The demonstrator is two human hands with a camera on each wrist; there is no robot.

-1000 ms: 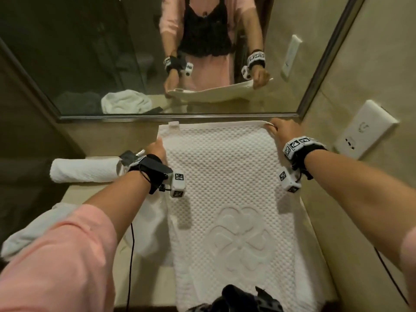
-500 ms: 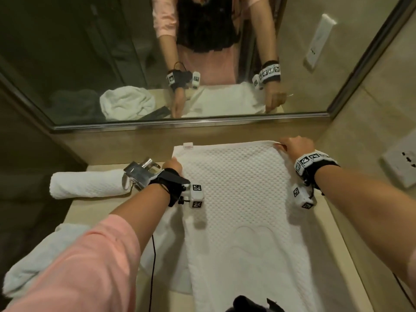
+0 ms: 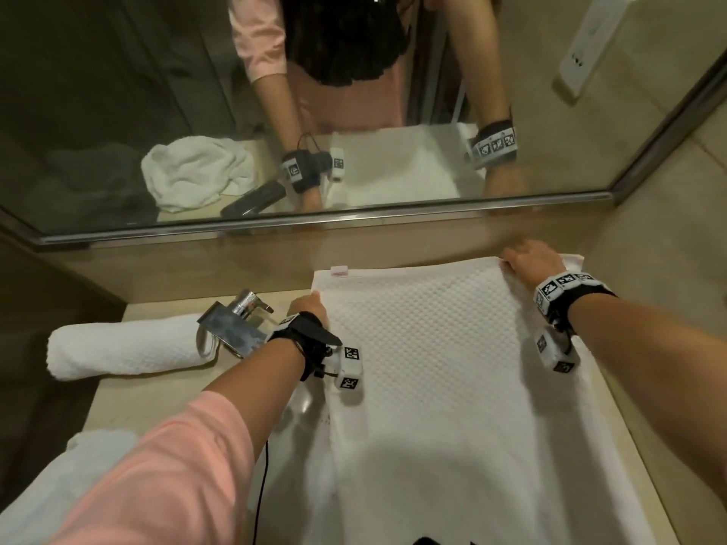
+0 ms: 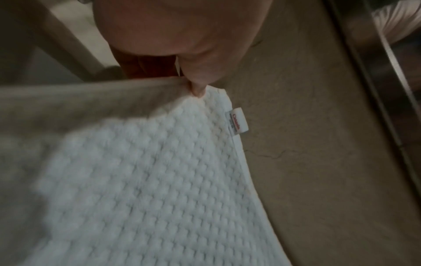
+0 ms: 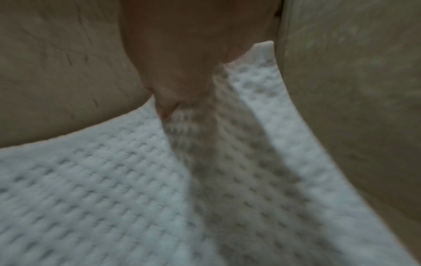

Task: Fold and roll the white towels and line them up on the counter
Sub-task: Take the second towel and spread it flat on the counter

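A white waffle-weave towel (image 3: 429,348) lies spread lengthwise on the beige counter (image 3: 149,399), its far edge against the back wall under the mirror. My left hand (image 3: 309,306) pinches its far left corner, close to a small sewn label (image 4: 237,123). My right hand (image 3: 531,261) pinches the far right corner (image 5: 257,54) near the side wall. The left wrist view shows my thumb (image 4: 198,90) pressed on the towel's (image 4: 148,180) edge. A rolled white towel (image 3: 126,350) lies on the counter at the left.
A chrome faucet (image 3: 236,324) stands between the rolled towel and my left hand. Another white towel (image 3: 35,485) hangs off the counter's near left. The mirror (image 3: 275,112) reflects a crumpled towel. A wall socket (image 3: 586,41) sits at the upper right, the side wall close by.
Both hands have lowered the towel's far edge from up against the mirror frame down onto the counter. The towel now lies flat, and my head has tilted downward.
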